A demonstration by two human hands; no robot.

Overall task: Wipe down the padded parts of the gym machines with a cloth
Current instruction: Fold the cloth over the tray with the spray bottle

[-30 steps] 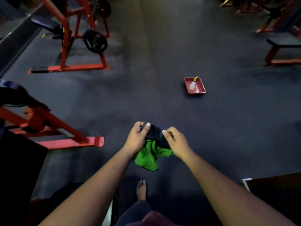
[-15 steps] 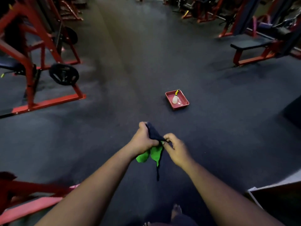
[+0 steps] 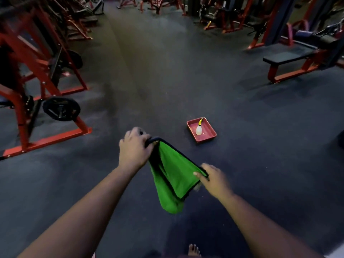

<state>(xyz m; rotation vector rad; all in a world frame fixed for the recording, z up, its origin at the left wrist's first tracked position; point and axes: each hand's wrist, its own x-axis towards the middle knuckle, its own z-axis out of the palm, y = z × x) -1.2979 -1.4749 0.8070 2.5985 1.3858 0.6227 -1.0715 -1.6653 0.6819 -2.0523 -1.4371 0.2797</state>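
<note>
A green cloth (image 3: 172, 175) with a dark border hangs spread between my two hands above the dark floor. My left hand (image 3: 134, 148) grips its upper corner, fingers curled round the edge. My right hand (image 3: 214, 178) pinches the lower right corner. The cloth sags in a fold below them. A flat bench with a dark padded top (image 3: 287, 54) on a red frame stands at the far right. A red machine frame (image 3: 33, 71) with a black weight plate (image 3: 61, 108) stands at the left.
A red tray (image 3: 209, 137) holding a white spray bottle (image 3: 198, 129) with a yellow nozzle lies on the floor ahead, right of centre. More red machines (image 3: 223, 15) line the back. My bare foot (image 3: 193, 250) shows at the bottom edge.
My hands have moved apart and pulled the bunched cloth open, the right hand dropping lower right. The view has lifted, showing more of the gym and the bench.
</note>
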